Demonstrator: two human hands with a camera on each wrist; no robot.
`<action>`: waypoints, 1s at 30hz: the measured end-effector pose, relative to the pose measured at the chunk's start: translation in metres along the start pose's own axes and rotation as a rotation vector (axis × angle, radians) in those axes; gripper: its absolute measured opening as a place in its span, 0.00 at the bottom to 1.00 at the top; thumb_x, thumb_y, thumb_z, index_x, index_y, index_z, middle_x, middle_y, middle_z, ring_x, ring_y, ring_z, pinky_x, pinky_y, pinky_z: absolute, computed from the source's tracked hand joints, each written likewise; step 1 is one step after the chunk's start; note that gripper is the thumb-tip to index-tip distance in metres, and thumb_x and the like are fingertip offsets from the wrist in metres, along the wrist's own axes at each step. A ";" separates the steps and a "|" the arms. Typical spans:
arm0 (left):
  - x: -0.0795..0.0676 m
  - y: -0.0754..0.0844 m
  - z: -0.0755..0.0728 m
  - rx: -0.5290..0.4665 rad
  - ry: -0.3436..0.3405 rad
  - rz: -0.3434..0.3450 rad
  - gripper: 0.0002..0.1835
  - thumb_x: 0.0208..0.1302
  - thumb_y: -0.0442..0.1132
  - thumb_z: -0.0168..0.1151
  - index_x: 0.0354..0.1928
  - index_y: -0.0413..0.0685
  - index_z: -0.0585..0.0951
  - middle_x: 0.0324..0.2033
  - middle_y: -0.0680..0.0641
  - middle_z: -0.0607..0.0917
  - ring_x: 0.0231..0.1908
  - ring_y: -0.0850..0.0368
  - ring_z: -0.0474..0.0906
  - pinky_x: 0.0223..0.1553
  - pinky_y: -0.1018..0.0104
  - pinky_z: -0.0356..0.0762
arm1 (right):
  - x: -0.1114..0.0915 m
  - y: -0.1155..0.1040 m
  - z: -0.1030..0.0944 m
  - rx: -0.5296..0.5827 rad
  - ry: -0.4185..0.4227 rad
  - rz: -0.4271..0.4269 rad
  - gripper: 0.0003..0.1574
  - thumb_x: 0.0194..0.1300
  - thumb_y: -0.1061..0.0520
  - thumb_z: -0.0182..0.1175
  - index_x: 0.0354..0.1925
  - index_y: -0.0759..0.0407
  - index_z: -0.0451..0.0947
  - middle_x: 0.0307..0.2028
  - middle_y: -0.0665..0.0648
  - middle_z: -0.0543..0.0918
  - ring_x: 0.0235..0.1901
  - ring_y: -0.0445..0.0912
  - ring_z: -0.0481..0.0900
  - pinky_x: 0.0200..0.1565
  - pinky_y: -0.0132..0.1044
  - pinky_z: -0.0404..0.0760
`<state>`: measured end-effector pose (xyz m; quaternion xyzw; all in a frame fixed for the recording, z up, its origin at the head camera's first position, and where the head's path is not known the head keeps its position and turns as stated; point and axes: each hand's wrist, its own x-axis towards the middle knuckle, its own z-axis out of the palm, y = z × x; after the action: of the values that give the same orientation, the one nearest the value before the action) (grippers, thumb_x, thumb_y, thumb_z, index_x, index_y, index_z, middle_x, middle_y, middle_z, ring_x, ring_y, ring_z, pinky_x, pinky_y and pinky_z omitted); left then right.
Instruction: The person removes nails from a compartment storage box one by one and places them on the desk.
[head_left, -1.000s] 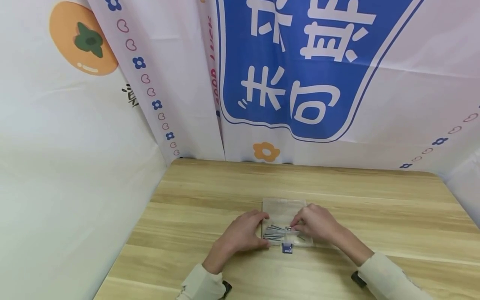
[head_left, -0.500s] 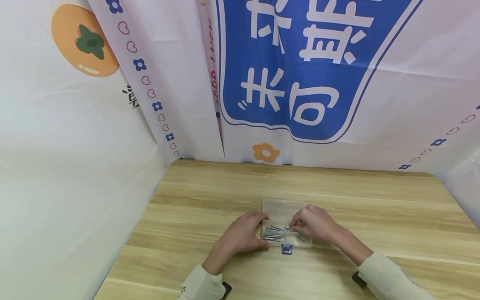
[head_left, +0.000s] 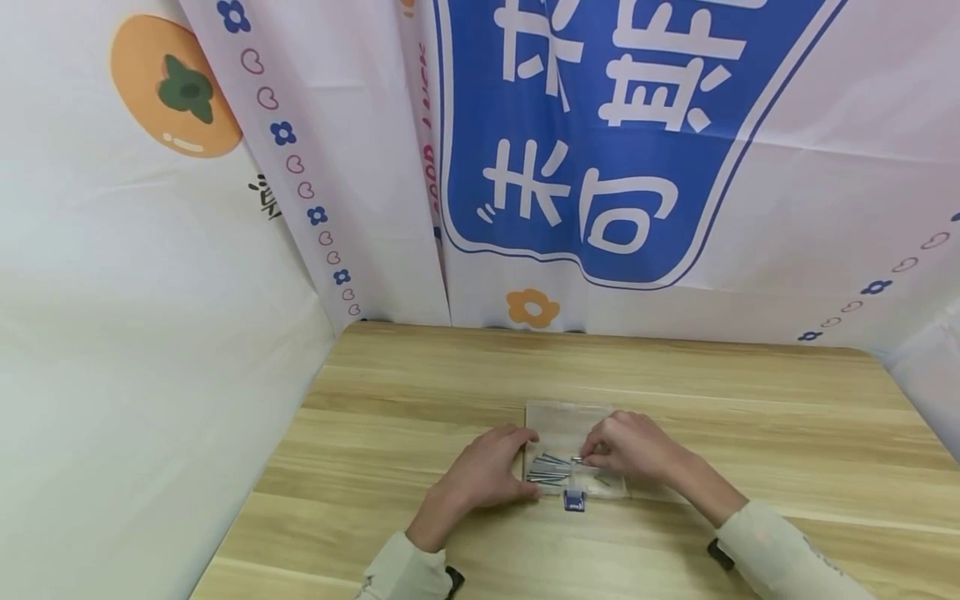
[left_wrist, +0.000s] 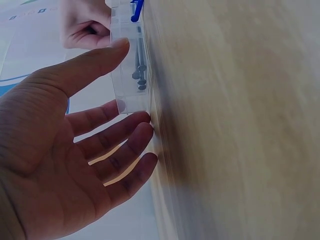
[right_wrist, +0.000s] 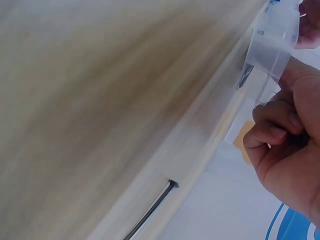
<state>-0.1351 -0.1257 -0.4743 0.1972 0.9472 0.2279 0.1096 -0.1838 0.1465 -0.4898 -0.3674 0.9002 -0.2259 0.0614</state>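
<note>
On the wood-grain table [head_left: 420, 379], much as a second ago, we see the left hand [head_left: 486, 469] gripping a clear rectangular plastic box [left_wrist: 127, 97], the right hand [head_left: 633, 450] pinching a small silver metal piece [head_left: 576, 460] at its middle.

The head view is evenly bright; wrist views blur the shadowed tabletop [left_wrist: 235, 120].

Large white Chinese characters, turned sideways, read 未来可期 on the wall cloth's blue panel [head_left: 581, 137]. Red capitals [head_left: 430, 167], partly lost in a fold of that cloth, appear to read GOOD LUCK. Lettering on the box's blue clasp [head_left: 575, 502] is too small to read, and the dark writing [head_left: 266, 198] below the printed orange fruit [head_left: 138, 79] is unclear.
</note>
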 end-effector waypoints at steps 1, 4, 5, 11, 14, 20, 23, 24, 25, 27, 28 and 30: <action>0.000 0.000 0.000 0.001 0.000 0.001 0.38 0.57 0.52 0.83 0.68 0.51 0.81 0.65 0.48 0.84 0.65 0.50 0.81 0.67 0.51 0.80 | 0.000 0.001 0.000 0.009 -0.005 -0.002 0.05 0.67 0.50 0.75 0.37 0.49 0.94 0.37 0.45 0.94 0.32 0.31 0.87 0.37 0.30 0.86; 0.000 0.000 0.000 0.005 0.004 0.002 0.38 0.57 0.53 0.83 0.68 0.51 0.81 0.65 0.48 0.84 0.64 0.50 0.81 0.67 0.51 0.81 | 0.000 0.003 -0.001 0.015 -0.012 -0.014 0.06 0.68 0.49 0.74 0.38 0.48 0.94 0.37 0.44 0.94 0.33 0.31 0.87 0.39 0.31 0.86; 0.000 0.001 -0.001 0.006 0.005 0.002 0.38 0.57 0.52 0.83 0.68 0.51 0.81 0.65 0.48 0.84 0.65 0.50 0.82 0.67 0.51 0.81 | 0.000 0.003 -0.001 0.013 -0.013 -0.019 0.06 0.69 0.49 0.74 0.38 0.47 0.93 0.37 0.43 0.94 0.33 0.31 0.87 0.39 0.31 0.86; 0.000 0.001 -0.001 0.009 0.011 0.003 0.38 0.57 0.53 0.83 0.68 0.51 0.81 0.65 0.47 0.84 0.64 0.49 0.82 0.66 0.51 0.81 | 0.000 0.005 -0.002 0.016 -0.017 -0.037 0.03 0.70 0.51 0.73 0.39 0.46 0.93 0.37 0.43 0.94 0.33 0.30 0.85 0.39 0.30 0.85; 0.000 0.001 -0.001 0.013 0.009 0.007 0.38 0.57 0.53 0.83 0.68 0.51 0.81 0.64 0.47 0.85 0.63 0.50 0.82 0.66 0.51 0.81 | -0.002 0.006 -0.002 0.054 -0.026 -0.029 0.03 0.70 0.52 0.72 0.40 0.46 0.93 0.38 0.43 0.94 0.32 0.29 0.84 0.38 0.29 0.84; -0.002 0.001 0.001 0.020 0.017 0.012 0.39 0.56 0.52 0.83 0.68 0.50 0.81 0.65 0.46 0.85 0.64 0.48 0.82 0.67 0.51 0.80 | -0.005 0.010 -0.001 0.184 -0.050 0.014 0.05 0.74 0.52 0.69 0.41 0.46 0.92 0.38 0.42 0.93 0.32 0.29 0.84 0.38 0.28 0.84; -0.002 0.002 0.000 0.022 0.019 0.008 0.39 0.55 0.52 0.84 0.68 0.50 0.81 0.66 0.45 0.84 0.66 0.46 0.81 0.69 0.49 0.79 | -0.007 0.012 -0.001 0.268 -0.063 0.049 0.06 0.74 0.51 0.69 0.41 0.46 0.92 0.39 0.43 0.93 0.28 0.31 0.81 0.34 0.29 0.83; -0.003 0.002 0.000 0.020 0.019 0.008 0.39 0.55 0.52 0.84 0.68 0.50 0.81 0.66 0.44 0.84 0.67 0.46 0.81 0.69 0.48 0.79 | -0.007 0.013 -0.002 0.292 -0.063 0.059 0.06 0.75 0.51 0.69 0.42 0.47 0.92 0.39 0.43 0.93 0.28 0.32 0.81 0.34 0.29 0.83; -0.003 0.003 0.000 0.022 0.018 0.007 0.39 0.55 0.52 0.84 0.68 0.50 0.81 0.67 0.44 0.84 0.67 0.45 0.80 0.69 0.48 0.79 | -0.008 0.013 -0.002 0.312 -0.061 0.070 0.06 0.74 0.52 0.69 0.42 0.47 0.92 0.40 0.44 0.93 0.29 0.32 0.81 0.35 0.29 0.83; -0.003 0.003 -0.001 0.022 0.016 0.006 0.38 0.56 0.52 0.84 0.68 0.50 0.81 0.67 0.44 0.84 0.68 0.45 0.80 0.70 0.48 0.78 | -0.009 0.015 -0.004 0.349 -0.055 0.082 0.06 0.74 0.52 0.69 0.43 0.49 0.92 0.41 0.45 0.94 0.29 0.33 0.81 0.36 0.29 0.84; -0.003 0.003 -0.001 0.024 0.016 0.008 0.38 0.56 0.52 0.84 0.68 0.50 0.81 0.66 0.44 0.84 0.68 0.45 0.80 0.69 0.48 0.79 | -0.010 0.015 -0.006 0.364 -0.049 0.083 0.06 0.74 0.53 0.69 0.43 0.50 0.92 0.41 0.47 0.94 0.29 0.33 0.80 0.36 0.29 0.83; -0.004 0.004 -0.001 0.026 0.017 0.006 0.38 0.56 0.52 0.84 0.68 0.50 0.81 0.66 0.45 0.84 0.67 0.45 0.80 0.69 0.48 0.79 | -0.011 0.015 -0.009 0.392 -0.037 0.084 0.07 0.75 0.53 0.68 0.43 0.52 0.92 0.41 0.50 0.94 0.28 0.32 0.78 0.34 0.28 0.81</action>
<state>-0.1307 -0.1248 -0.4713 0.1998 0.9503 0.2177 0.0984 -0.1879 0.1671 -0.4892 -0.3148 0.8521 -0.3873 0.1577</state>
